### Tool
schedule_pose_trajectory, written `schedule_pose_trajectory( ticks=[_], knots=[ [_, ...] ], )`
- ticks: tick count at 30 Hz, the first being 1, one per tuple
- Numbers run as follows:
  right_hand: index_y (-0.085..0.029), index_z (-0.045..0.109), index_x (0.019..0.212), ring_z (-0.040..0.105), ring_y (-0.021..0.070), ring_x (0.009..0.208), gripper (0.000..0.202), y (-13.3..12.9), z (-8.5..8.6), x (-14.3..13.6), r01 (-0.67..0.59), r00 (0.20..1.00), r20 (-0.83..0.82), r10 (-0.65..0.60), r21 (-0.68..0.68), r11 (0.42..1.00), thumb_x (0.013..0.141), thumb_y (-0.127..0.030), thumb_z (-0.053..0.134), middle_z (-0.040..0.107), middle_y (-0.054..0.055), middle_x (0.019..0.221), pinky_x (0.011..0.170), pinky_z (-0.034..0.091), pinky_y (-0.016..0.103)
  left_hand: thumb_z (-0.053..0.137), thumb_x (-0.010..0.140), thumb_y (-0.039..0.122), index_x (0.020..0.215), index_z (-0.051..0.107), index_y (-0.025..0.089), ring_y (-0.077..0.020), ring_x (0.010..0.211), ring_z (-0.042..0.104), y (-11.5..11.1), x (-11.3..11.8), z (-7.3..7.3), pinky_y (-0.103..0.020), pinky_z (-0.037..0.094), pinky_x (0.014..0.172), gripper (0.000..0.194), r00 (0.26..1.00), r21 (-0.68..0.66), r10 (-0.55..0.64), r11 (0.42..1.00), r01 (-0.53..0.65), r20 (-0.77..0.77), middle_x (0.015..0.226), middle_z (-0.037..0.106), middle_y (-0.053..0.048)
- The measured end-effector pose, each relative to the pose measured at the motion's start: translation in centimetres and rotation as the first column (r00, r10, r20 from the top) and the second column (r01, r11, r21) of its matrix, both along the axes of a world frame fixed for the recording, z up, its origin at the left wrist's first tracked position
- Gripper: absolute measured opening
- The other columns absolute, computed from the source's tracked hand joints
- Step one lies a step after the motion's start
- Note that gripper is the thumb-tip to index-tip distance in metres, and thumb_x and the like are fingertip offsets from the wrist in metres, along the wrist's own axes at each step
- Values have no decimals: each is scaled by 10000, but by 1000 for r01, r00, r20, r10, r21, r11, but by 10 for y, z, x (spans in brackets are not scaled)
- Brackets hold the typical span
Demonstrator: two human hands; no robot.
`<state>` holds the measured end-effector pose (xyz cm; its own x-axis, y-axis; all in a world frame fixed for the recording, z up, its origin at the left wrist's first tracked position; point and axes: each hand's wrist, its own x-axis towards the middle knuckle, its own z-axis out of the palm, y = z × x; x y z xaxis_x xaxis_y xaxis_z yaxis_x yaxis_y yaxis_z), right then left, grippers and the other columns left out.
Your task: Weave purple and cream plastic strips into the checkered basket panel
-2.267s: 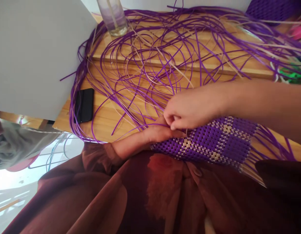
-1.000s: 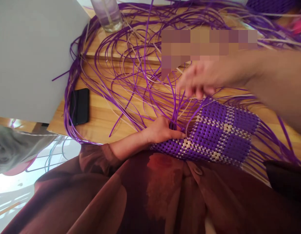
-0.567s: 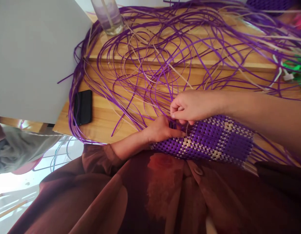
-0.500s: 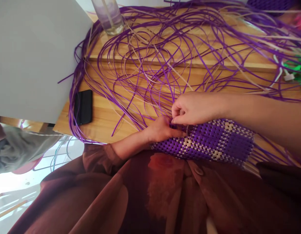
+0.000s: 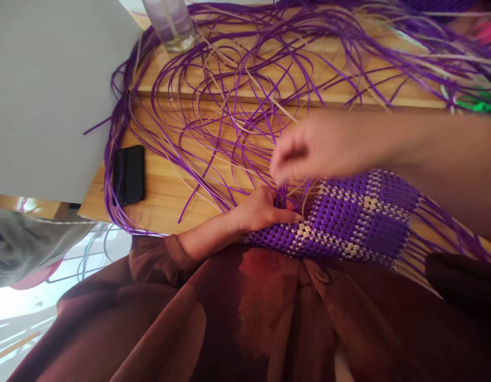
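Observation:
A woven panel point(image 5: 344, 212) of purple and cream plastic strips lies along the table's near edge against my lap. My left hand point(image 5: 265, 209) grips its left end, thumb on top and fingers beneath and behind the strips. Above that edge, my right hand point(image 5: 296, 154) is raised and smeared by motion, its fingers curled in; whether a strip is between them I cannot make out. Loose purple and cream strips point(image 5: 237, 122) run from the panel's far edge and coil over the table. More strip ends stick out at the panel's right side.
A black phone point(image 5: 129, 175) lies at the left edge of the wooden table point(image 5: 157, 207). Behind it stands a clear bottle point(image 5: 171, 26) on a raised wooden ledge. A grey panel point(image 5: 50, 95) rises at the left. Something green point(image 5: 480, 103) lies at the far right.
My right hand has lifted up and away from the woven panel's edge, uncovering more of the weave. My left hand keeps its grip on the panel. The whole view has shifted slightly.

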<state>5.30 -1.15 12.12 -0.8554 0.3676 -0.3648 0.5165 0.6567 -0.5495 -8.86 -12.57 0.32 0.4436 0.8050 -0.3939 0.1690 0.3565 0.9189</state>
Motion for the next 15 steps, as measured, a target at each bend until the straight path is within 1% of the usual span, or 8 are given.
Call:
schedule_pose_trajectory(
  ticks=[1, 2, 3, 5, 8, 10, 12, 15],
  knots=[
    [-177, 757, 834, 587, 160, 637, 210, -12, -12, 5, -44, 997, 65, 45, -20, 999, 819, -359, 654, 692, 36, 708, 626, 376, 287, 812, 675, 360, 774, 678, 137, -121, 659, 565, 0, 0, -2, -258, 455, 654, 278, 1000, 26, 10, 1000, -10, 10, 692, 621, 15],
    [-185, 744, 786, 568, 144, 617, 168, -23, -21, 9, -58, 996, 67, 59, -22, 998, 825, -314, 642, 682, 21, 688, 617, 360, 284, 818, 668, 335, 797, 695, 135, -142, 724, 600, 0, 0, -3, -271, 476, 711, 268, 1000, 49, 15, 999, -16, 23, 726, 646, 3],
    [-190, 727, 752, 555, 133, 603, 154, -32, -29, 11, -68, 996, 52, 69, -24, 997, 827, -286, 634, 671, 8, 671, 610, 346, 281, 819, 668, 312, 810, 705, 134, -162, 785, 623, -1, 0, -3, -284, 488, 761, 254, 999, 64, 24, 998, -27, 37, 753, 664, -8],
    [-186, 693, 726, 535, 117, 596, 175, -43, -38, 12, -46, 998, -38, 46, 4, 999, 852, -264, 600, 653, -5, 658, 611, 326, 278, 816, 674, 283, 810, 711, 139, -184, 859, 643, -2, 1, -1, -303, 496, 824, 224, 998, 75, 45, 996, -49, 44, 782, 681, -17],
    [-177, 653, 706, 499, 108, 574, 187, -47, -43, 9, 22, 993, -120, -13, 72, 997, 856, -273, 597, 624, -12, 626, 611, 296, 281, 822, 681, 276, 838, 722, 147, -190, 883, 657, -5, 2, 7, -323, 506, 858, 226, 994, 33, 105, 994, -105, 9, 843, 714, -27],
    [-178, 632, 688, 485, 109, 565, 189, -46, -46, 8, 69, 990, -129, -57, 91, 993, 850, -266, 593, 616, -11, 615, 607, 284, 284, 839, 668, 268, 888, 731, 150, -192, 905, 669, -8, 3, 10, -332, 512, 880, 271, 990, -34, 134, 991, -132, 48, 920, 738, -43],
    [-183, 636, 695, 494, 113, 576, 200, -47, -48, 8, 89, 987, -139, -78, 75, 993, 865, -259, 563, 624, -5, 629, 609, 287, 284, 854, 657, 267, 926, 732, 147, -193, 915, 678, -9, 2, 9, -342, 517, 890, 318, 979, -108, 168, 982, -156, 116, 966, 746, -58],
    [-186, 665, 741, 515, 112, 596, 194, -47, -52, 11, 85, 982, -174, -77, 37, 996, 875, -241, 537, 636, -3, 649, 618, 298, 278, 868, 649, 296, 954, 730, 139, -190, 875, 685, -10, -1, 1, -357, 524, 876, 369, 960, -192, 225, 962, -193, 166, 940, 744, -63]
  ],
)
